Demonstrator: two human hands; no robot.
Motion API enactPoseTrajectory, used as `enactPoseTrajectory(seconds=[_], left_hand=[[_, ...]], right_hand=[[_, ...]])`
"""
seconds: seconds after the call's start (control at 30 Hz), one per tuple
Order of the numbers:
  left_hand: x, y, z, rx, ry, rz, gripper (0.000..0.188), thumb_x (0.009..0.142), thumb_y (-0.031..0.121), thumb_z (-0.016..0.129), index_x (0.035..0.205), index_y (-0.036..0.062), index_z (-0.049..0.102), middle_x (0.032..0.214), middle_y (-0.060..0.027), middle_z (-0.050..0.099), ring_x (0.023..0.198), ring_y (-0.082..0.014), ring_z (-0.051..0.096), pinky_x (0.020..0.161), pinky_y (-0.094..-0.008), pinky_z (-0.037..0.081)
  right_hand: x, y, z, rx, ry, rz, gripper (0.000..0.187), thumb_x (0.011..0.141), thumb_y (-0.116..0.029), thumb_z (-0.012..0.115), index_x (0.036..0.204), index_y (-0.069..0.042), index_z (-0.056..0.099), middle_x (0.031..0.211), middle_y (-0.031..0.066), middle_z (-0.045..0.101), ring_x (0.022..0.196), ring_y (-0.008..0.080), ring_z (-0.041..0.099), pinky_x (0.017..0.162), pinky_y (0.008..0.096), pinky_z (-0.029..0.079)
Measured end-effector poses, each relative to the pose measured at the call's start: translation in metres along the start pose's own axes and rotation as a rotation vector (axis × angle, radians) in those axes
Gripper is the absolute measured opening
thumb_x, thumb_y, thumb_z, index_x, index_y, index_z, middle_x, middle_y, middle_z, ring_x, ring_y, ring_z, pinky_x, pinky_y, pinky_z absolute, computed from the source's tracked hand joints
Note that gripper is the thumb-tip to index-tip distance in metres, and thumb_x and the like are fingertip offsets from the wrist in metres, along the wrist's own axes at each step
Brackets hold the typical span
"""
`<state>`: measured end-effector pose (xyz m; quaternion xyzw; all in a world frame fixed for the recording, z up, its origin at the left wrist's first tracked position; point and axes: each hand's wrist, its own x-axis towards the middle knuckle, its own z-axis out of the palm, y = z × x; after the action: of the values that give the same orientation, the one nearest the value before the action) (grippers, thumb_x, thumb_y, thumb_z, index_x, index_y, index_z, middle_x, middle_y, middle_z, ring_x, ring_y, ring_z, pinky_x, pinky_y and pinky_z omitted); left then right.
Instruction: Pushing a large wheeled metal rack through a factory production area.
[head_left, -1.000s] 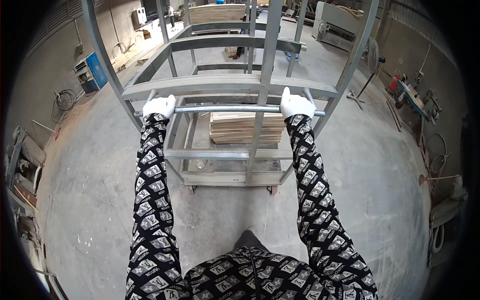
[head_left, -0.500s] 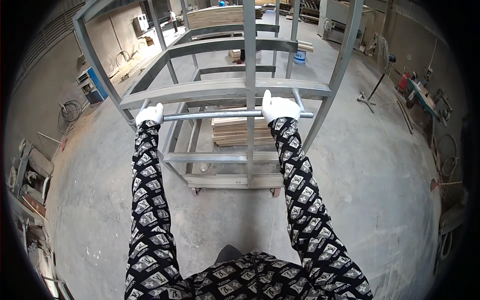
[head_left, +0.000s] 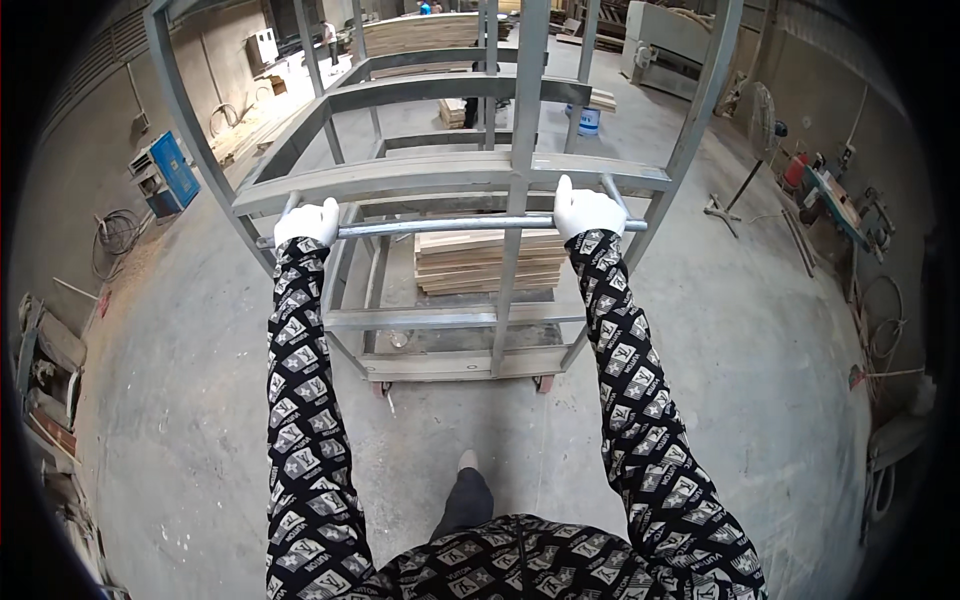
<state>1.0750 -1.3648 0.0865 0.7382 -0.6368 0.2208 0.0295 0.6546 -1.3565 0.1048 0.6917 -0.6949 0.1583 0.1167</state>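
A tall grey metal rack cart (head_left: 420, 318) on casters stands right in front of me. Across its near side runs a round metal push handle (head_left: 440, 226). Near the bar's left end my left hand (head_left: 307, 223), in a white glove, is wrapped round it. My right hand (head_left: 588, 212), gloved the same way, grips the bar toward its right end with the thumb up. Both arms reach forward, stretched out. Through the frame a stack of wooden boards (head_left: 488, 264) shows low down; whether it lies on the cart or beyond it I cannot tell.
A blue machine cabinet (head_left: 172, 172) and coiled hose (head_left: 120, 232) stand along the left wall. On the right are a pedestal fan (head_left: 760, 125) and a green bench (head_left: 835, 200). Ahead sit a blue-and-white bucket (head_left: 585, 120), a large board stack (head_left: 420, 36) and a distant person (head_left: 330, 40).
My foot has come forward below the cart. Both hands stay on the handle. The cart has shifted against the surroundings, and the left-wall cabinet appears farther left.
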Motion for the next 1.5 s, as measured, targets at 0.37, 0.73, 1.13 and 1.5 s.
enactPoseTrajectory(seconds=[0.37,0.73,1.13,1.5], left_hand=[[-0.013,0.020,-0.023,-0.231,0.109,-0.003,0.052,0.093,0.041,0.032,0.076,0.0125,0.072,0.074,-0.0122,0.069,0.074,-0.0295,0.067,0.074,-0.0420,0.051],[-0.036,0.044,-0.040,-0.314,0.360,0.147,0.046,0.091,0.036,0.042,0.064,0.0111,0.070,0.060,-0.0153,0.063,0.056,-0.0346,0.061,0.066,-0.0430,0.050],[-0.031,0.023,-0.024,-0.402,0.477,0.136,0.044,0.092,0.029,0.045,0.060,0.0057,0.064,0.057,-0.0166,0.059,0.053,-0.0351,0.058,0.054,-0.0437,0.045],[-0.050,-0.037,0.003,-0.263,0.702,-0.084,0.042,0.094,0.024,0.044,0.062,0.0023,0.061,0.057,-0.0165,0.057,0.056,-0.0338,0.057,0.056,-0.0440,0.043]], right_hand=[[0.019,0.009,0.029,-0.103,0.028,-0.062,0.038,0.097,-0.025,0.031,0.100,-0.011,0.066,0.079,0.0096,0.070,0.075,0.0273,0.068,0.066,0.0421,0.052],[0.025,0.031,0.041,-0.172,0.111,-0.085,0.029,0.093,-0.022,0.041,0.113,-0.011,0.059,0.078,0.0090,0.070,0.072,0.0268,0.068,0.061,0.0439,0.049],[-0.034,-0.004,0.046,0.546,0.737,-0.244,0.036,0.081,-0.022,0.064,0.113,-0.007,0.059,0.114,0.0164,0.058,0.116,0.0342,0.051,0.109,0.0514,0.027],[-0.423,0.272,0.240,0.114,-1.099,0.145,0.037,0.089,-0.042,0.048,0.098,-0.012,0.068,0.098,0.0127,0.067,0.097,0.0303,0.062,0.084,0.0424,0.049]])
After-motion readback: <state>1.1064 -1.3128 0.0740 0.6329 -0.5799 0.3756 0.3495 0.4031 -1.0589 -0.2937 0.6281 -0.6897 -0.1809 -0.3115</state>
